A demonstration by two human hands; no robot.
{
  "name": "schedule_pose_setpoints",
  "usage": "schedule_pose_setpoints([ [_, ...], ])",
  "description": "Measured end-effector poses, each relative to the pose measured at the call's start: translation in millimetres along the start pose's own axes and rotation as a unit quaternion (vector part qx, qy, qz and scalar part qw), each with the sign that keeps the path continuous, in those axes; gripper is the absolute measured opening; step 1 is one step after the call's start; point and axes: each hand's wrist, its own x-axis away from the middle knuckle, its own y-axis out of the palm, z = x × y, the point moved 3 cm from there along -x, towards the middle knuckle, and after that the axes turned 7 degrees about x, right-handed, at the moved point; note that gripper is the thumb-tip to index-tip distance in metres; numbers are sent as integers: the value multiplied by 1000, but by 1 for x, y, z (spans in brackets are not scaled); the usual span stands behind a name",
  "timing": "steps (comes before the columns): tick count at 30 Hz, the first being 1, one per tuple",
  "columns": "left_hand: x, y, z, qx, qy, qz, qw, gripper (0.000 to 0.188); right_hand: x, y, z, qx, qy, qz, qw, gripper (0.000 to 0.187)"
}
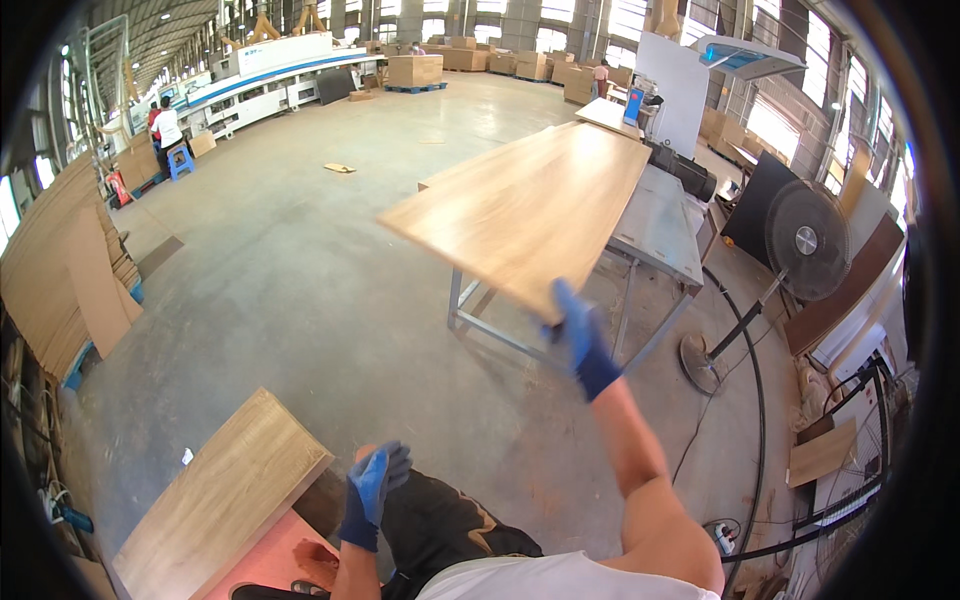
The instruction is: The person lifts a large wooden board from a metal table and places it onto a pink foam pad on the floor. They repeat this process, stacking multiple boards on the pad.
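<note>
A long wood-grain panel (530, 205) lies over a grey metal table (655, 225), its near end jutting past the table toward me. My right hand (578, 335), in a blue glove, grips the panel's near corner, thumb on top; the fingers beneath are mostly hidden and a little blurred. Down by my leg, my left hand (374, 485), also gloved in blue, holds nothing, and its fingers are loosely stretched out. To its left, another wood-grain panel (225, 490) rests above a pinkish-red surface (275, 560).
A pedestal fan (806, 240) stands right of the table, with a black hose (757, 420) curving along the floor. Flat cardboard (60, 270) is stacked at the left. A person (168, 128) is near a long white machine (280, 80); boxes (415, 72) stand farther back.
</note>
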Motion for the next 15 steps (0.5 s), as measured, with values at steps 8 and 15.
schedule_pose_setpoints([
  [8,27,80,111,145,254,56,955,50,152,149,25,-8,142,-518,843,50],
  [15,73,-37,158,161,388,317,851,33,11,-29,0,-285,-6,-95,954,68],
])
